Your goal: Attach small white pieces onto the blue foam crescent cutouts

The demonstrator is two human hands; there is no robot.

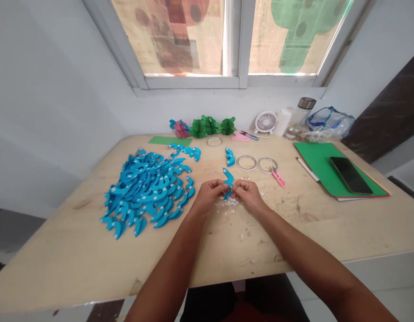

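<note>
My left hand (209, 193) and my right hand (247, 194) meet over the middle of the wooden table (76, 255). Both pinch one blue curved paper piece (228, 178) that stands up between their fingertips. Small white paper scraps (229, 203) lie on the table right under the hands. A big heap of the same blue pieces (147, 190) spreads out to the left of my left hand. Two more blue pieces (230, 157) lie just beyond the hands.
Tape rings (246, 163) (267, 165) (214, 141) and pink snips (278, 177) lie behind the hands. At right, a phone (350, 175) rests on green sheets (319, 163), beside a pen (307, 169). Green and pink paper flowers (207, 127), a small fan (266, 122), a bottle (302, 115) and a clear bag (331, 121) line the wall.
</note>
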